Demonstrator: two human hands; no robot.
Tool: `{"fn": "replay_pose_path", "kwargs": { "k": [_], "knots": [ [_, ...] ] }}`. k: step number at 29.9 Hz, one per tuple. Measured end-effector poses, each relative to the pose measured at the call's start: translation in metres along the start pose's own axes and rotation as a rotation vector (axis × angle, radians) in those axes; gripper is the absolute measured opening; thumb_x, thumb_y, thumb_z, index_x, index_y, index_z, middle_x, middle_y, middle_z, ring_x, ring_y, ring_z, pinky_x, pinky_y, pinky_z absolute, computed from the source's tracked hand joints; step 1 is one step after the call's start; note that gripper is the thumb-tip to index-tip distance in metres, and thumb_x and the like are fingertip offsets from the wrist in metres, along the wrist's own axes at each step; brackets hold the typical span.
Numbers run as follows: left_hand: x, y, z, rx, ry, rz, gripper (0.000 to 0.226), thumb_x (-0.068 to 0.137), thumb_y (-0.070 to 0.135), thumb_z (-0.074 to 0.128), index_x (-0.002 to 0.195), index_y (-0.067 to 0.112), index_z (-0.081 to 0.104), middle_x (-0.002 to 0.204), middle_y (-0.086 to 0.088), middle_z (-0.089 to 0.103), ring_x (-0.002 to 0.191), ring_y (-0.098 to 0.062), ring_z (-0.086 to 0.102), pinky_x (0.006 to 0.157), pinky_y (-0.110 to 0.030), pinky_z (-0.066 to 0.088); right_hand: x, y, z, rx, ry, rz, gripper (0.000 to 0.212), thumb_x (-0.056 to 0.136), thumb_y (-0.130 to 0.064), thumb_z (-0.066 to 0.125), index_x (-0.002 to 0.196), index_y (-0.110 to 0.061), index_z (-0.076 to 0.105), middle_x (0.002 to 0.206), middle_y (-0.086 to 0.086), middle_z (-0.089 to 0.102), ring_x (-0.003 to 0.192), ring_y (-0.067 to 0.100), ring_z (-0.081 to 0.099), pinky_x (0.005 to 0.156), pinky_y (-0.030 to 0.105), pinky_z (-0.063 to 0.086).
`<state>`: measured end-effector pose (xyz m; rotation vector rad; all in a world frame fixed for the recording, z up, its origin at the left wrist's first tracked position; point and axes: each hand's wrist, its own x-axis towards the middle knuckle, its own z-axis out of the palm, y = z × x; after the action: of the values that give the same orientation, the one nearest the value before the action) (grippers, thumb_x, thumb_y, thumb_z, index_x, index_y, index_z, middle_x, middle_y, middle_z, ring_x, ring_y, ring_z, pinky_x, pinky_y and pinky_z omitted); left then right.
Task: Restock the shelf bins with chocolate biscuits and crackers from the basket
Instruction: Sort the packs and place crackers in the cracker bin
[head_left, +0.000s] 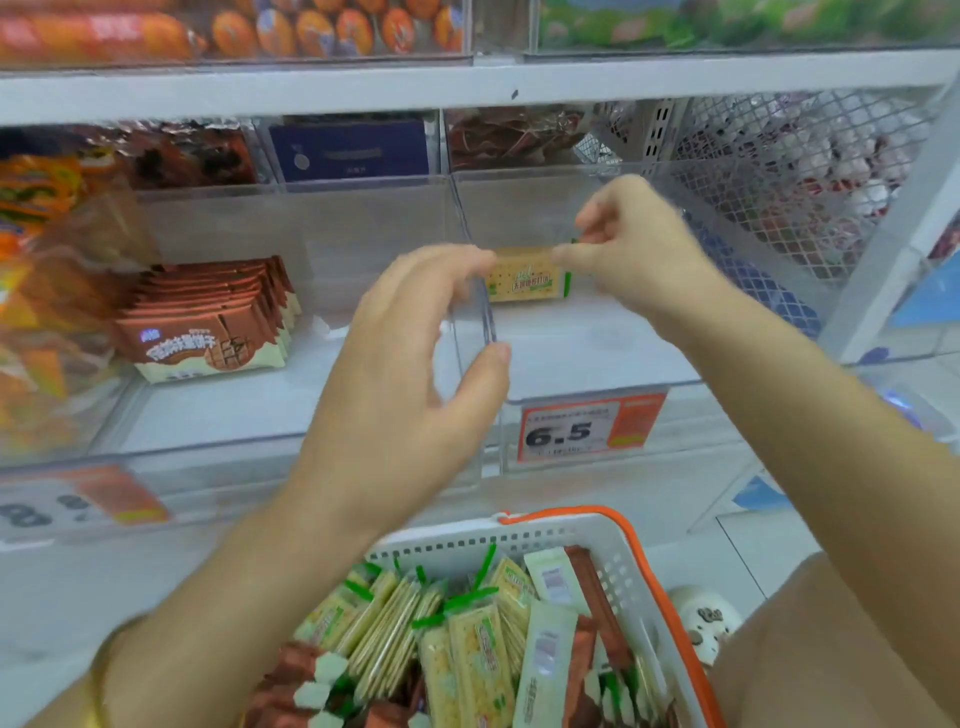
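Basket (519, 538) at the bottom: white perforated plastic with an orange rim, cut off by the frame edge. It is packed with crackers (467, 649) in glossy clear-and-green flat wraps and brown biscuit packs (579, 670), all jumbled on edge.

Left hand (405, 374): fingers loosely curved and spread wide from the thumb. Its fingertips touch the left end of one cracker pack (524, 280), and the thumb is down by the divider (485, 317). Gold bangle (96, 691) on that wrist, partly cut off.

Right hand (634, 249): fingers curled, pinching the pack's upper right corner. Motion blur hides the exact contact.

The pack is rectangular and pale yellow with a green end. It stands upright in the right bin (597, 358), toward the back and just beside the divider. The bins are clear hard plastic.

Left bin (363, 395) holds a leaning row of brown chocolate biscuits (208, 322) at its left side.

Orange price tag (587, 428) on the right bin front reads 6.5; its small print is unreadable. White wire mesh (779, 197) to the right, with blurred goods behind it. Orange bags (31, 260) at far left are smeared. The hands block most of the divider.
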<state>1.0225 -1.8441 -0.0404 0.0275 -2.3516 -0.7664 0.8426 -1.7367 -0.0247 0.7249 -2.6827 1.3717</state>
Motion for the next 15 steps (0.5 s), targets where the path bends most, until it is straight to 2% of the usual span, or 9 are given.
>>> {"fn": "replay_pose_path", "kwargs": {
  "k": [2, 4, 6, 8, 9, 11, 13, 15],
  "knots": [
    [-0.048, 0.004, -0.004, -0.059, -0.03, 0.026, 0.033, 0.084, 0.026, 0.048, 0.116, 0.021, 0.058, 0.11, 0.015, 0.055, 0.102, 0.0, 0.051, 0.084, -0.013, 0.039, -0.077, -0.016, -0.022, 0.168, -0.078, -0.13, 0.024, 0.081, -0.013, 0.071, 0.082, -0.023, 0.05, 0.079, -0.004, 0.056, 0.067, 0.013, 0.053, 0.059, 0.029, 0.048],
    [-0.091, -0.01, 0.001, -0.059, -0.172, -0.078, 0.025, 0.084, 0.029, 0.047, 0.102, 0.026, 0.064, 0.099, 0.02, 0.058, 0.095, 0.002, 0.054, 0.077, -0.011, 0.039, -0.129, -0.013, -0.014, 0.206, -0.267, -0.166, 0.021, 0.08, -0.009, 0.069, 0.08, -0.021, 0.053, 0.072, -0.005, 0.057, 0.062, 0.013, 0.056, 0.058, 0.027, 0.048],
    [-0.127, -0.036, 0.013, -0.001, -0.339, -0.222, 0.021, 0.085, 0.032, 0.049, 0.097, 0.03, 0.066, 0.096, 0.02, 0.06, 0.092, 0.005, 0.054, 0.074, -0.015, 0.041, -0.158, 0.002, 0.022, 0.078, -0.503, -0.114, 0.015, 0.082, -0.007, 0.067, 0.08, -0.018, 0.057, 0.071, -0.004, 0.058, 0.065, 0.014, 0.059, 0.055, 0.021, 0.046],
    [-0.152, -0.063, 0.023, 0.114, -0.467, -0.351, 0.019, 0.089, 0.024, 0.053, 0.102, 0.027, 0.067, 0.1, 0.015, 0.061, 0.091, 0.003, 0.055, 0.078, -0.024, 0.044, -0.171, 0.027, 0.069, -0.121, -0.714, -0.065, 0.007, 0.086, -0.009, 0.064, 0.091, -0.014, 0.061, 0.073, -0.006, 0.056, 0.072, 0.017, 0.059, 0.056, 0.019, 0.042],
    [-0.16, -0.075, 0.026, 0.164, -0.511, -0.403, 0.02, 0.091, 0.02, 0.054, 0.106, 0.024, 0.067, 0.104, 0.011, 0.062, 0.094, -0.002, 0.056, 0.082, -0.027, 0.045, -0.174, 0.044, 0.091, -0.226, -0.788, -0.074, 0.012, 0.087, -0.011, 0.063, 0.099, -0.011, 0.062, 0.08, -0.006, 0.057, 0.081, 0.017, 0.059, 0.062, 0.019, 0.042],
    [-0.169, -0.087, 0.029, 0.194, -0.579, -0.49, 0.023, 0.092, 0.018, 0.052, 0.111, 0.019, 0.066, 0.112, 0.004, 0.062, 0.098, -0.009, 0.056, 0.082, -0.024, 0.042, -0.178, 0.075, 0.128, -0.4, -0.886, -0.12, 0.03, 0.09, -0.016, 0.061, 0.119, -0.009, 0.055, 0.111, 0.003, 0.058, 0.106, 0.022, 0.055, 0.083, 0.025, 0.041],
    [-0.173, -0.09, 0.03, 0.154, -0.617, -0.547, 0.023, 0.094, 0.019, 0.051, 0.112, 0.019, 0.064, 0.115, 0.004, 0.061, 0.094, -0.006, 0.054, 0.078, -0.021, 0.039, -0.182, 0.102, 0.152, -0.504, -0.928, -0.163, 0.052, 0.09, -0.019, 0.062, 0.137, -0.011, 0.041, 0.137, 0.008, 0.046, 0.125, 0.025, 0.045, 0.099, 0.031, 0.038],
    [-0.175, -0.089, 0.03, 0.106, -0.61, -0.572, 0.022, 0.094, 0.02, 0.05, 0.112, 0.02, 0.063, 0.116, 0.006, 0.06, 0.091, -0.003, 0.052, 0.077, -0.02, 0.038, -0.185, 0.121, 0.166, -0.61, -0.935, -0.21, 0.065, 0.089, -0.021, 0.063, 0.145, -0.014, 0.03, 0.145, 0.009, 0.039, 0.132, 0.028, 0.037, 0.107, 0.037, 0.035]
  ]
}}
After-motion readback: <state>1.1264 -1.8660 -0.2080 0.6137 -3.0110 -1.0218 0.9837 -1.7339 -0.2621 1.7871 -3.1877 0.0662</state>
